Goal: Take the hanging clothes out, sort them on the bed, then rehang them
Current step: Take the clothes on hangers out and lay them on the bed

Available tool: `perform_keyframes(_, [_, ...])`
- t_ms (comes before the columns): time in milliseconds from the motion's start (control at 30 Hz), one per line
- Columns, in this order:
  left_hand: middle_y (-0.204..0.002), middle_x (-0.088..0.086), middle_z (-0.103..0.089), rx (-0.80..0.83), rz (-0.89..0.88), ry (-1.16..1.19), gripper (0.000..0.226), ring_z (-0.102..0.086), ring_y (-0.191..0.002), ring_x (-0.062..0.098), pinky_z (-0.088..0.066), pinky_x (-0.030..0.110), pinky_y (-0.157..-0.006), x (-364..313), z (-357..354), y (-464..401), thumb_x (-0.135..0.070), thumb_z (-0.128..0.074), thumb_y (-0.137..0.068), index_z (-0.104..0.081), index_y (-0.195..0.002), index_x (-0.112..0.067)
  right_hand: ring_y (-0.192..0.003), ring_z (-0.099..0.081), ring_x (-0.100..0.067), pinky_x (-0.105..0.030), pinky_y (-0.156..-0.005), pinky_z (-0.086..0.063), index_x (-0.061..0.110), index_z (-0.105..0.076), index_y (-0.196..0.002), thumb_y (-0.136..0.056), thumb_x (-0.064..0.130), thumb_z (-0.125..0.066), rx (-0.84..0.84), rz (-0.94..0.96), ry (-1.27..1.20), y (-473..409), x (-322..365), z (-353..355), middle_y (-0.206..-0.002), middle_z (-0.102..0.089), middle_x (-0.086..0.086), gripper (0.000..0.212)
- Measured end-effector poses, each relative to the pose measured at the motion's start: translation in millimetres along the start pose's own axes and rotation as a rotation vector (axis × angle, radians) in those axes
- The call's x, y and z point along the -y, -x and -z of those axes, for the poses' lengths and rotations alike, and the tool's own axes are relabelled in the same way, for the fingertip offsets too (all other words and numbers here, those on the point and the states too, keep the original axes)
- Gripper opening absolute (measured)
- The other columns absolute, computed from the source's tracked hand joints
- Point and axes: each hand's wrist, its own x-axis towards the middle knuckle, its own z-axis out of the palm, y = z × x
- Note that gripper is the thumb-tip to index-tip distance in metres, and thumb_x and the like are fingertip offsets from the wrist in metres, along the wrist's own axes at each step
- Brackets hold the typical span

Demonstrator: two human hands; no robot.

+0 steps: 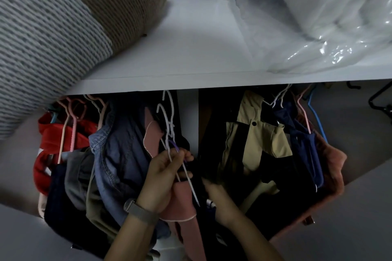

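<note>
Left grip pinching white hanger, hook up, shaft near-vertical

Overall light: dim and cool; the clothes under the shelf sat in deep shadow.
Brightest area: the white shelf top and the bagged bedding caught the most light.
Glare: small highlights glinted on the plastic bag.
Shadows: dark garments merged into black; detail was lost there.
Blur: the knit bundle at upper left was soft; the right hand was smeared.
Distortion: wide-angle bending curved the shelf edge and frame borders.
</note>
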Motion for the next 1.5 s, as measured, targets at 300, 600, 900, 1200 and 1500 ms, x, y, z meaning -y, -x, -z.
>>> perform_keyframes(300, [-0.068,0.002,-0.058,-0.103,0.075,0.023,0.020,-0.052,-0.050,0.003,-0.038,0.015,-0.040,3,18,-10,-0.025,-0.058,-0.084,-0.059,-0.081,-0.005,-0.065,-0.055,-0.011,-0.027,-0.061,-0.039,0.000,-0.063,-0.081,-0.078,0.026,-0.061,-0.131,0.091,-0.368,16,29,56,-0.068,-0.059,0.000,0.025])
perform_keyframes(600, [-0.053,-0.005,-0.039,-0.113,0.272,0.162,0.024,-0.032,-0.037,0.003,-0.029,0.015,-0.034,25,14,-7,-0.016,-0.040,-0.099,-0.048,-0.077,-0.010,-0.062,-0.061,-0.011,-0.019,-0.056,-0.044,0.001,-0.065,-0.078,-0.096,0.029,-0.053,-0.499,-0.011,-0.408,2,55,108,-0.069,-0.065,-0.003,0.035])
perform_keyframes(900, [-0.052,-0.003,-0.039,-0.102,0.252,0.141,0.024,-0.033,-0.035,0.004,-0.028,0.015,-0.034,9,17,-5,-0.011,-0.035,-0.100,-0.049,-0.080,-0.008,-0.091,-0.062,-0.031,-0.030,-0.073,-0.041,0.000,-0.065,-0.090,-0.095,0.034,-0.052,-0.671,-0.156,-0.173,-85,48,151,-0.084,-0.063,-0.013,0.037])
perform_keyframes(1200, [-0.050,-0.004,-0.039,-0.106,0.237,0.131,0.023,-0.033,-0.035,0.005,-0.029,0.017,-0.034,9,26,2,-0.011,-0.036,-0.100,-0.051,-0.082,-0.006,-0.092,-0.061,-0.038,-0.029,-0.068,-0.036,0.006,-0.051,-0.072,-0.097,0.036,-0.045,-0.512,-0.224,0.184,-91,22,143,-0.082,-0.057,-0.017,0.040])
perform_keyframes(1500, [-0.056,0.000,-0.046,-0.036,0.215,0.071,0.022,-0.045,-0.040,0.007,-0.039,0.020,-0.038,8,9,-7,-0.007,-0.034,-0.100,-0.052,-0.087,-0.006,-0.115,-0.042,-0.027,-0.031,-0.101,-0.029,0.016,-0.058,-0.115,-0.080,0.026,-0.070,-0.735,0.083,0.331,-9,39,96,-0.122,-0.050,-0.010,0.038])
